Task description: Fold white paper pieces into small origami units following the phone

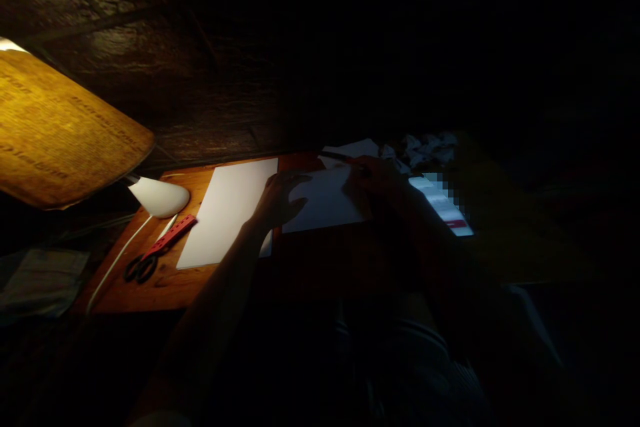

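On the wooden table my left hand [281, 200] lies with fingers spread, at the left edge of a white sheet of paper [320, 203]. My right hand [375, 177] is closed at that sheet's right side, deep in shadow. From its fingers a slim dark stick-like tool [334, 156] points left; its kind is too dim to tell. A larger white sheet [235, 207] lies left of my left hand, partly under my forearm. Behind my right hand is another piece of paper [353, 149].
The lamp has a yellow shade [65, 127], white base [160, 197] and cord. Black-handled scissors [143, 268] lie by a red strip with holes [170, 238]. Several crumpled or folded papers [425, 149] sit at the back right, near a lit screen [440, 203]. A dark wall stands behind.
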Demonstrator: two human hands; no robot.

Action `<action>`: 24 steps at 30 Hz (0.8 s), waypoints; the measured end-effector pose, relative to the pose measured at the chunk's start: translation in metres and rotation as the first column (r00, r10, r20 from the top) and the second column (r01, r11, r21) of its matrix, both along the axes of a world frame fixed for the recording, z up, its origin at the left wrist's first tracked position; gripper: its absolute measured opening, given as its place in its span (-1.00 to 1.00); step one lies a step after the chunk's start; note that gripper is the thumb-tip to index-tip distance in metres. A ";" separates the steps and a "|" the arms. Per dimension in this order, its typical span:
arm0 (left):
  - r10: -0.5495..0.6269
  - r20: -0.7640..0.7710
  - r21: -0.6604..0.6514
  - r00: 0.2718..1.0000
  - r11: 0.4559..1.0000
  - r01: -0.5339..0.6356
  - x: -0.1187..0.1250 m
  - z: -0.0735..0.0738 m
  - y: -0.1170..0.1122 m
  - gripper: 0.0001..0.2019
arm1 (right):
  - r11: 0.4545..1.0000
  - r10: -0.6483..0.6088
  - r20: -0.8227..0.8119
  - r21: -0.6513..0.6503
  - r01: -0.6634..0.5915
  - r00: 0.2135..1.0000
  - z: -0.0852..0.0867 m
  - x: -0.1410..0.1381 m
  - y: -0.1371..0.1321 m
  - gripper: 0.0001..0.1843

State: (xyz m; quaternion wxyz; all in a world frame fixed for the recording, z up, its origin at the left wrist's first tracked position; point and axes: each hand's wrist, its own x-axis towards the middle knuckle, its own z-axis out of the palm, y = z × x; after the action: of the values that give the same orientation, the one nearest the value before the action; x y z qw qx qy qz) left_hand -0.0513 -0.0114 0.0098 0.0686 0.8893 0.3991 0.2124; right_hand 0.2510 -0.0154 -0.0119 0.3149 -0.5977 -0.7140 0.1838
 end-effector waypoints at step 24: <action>-0.074 -0.130 -0.071 0.989 0.995 0.065 0.003 -0.003 -0.006 -0.22 | 0.945 0.222 0.201 0.196 -0.262 0.954 -0.001 -0.004 0.002 -0.30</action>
State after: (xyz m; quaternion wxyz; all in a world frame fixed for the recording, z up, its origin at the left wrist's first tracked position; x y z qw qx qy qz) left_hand -0.0478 -0.0173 0.0071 0.0789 0.9122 0.3782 0.1367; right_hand 0.2465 -0.0135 -0.0128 0.2899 -0.4804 -0.8232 0.0872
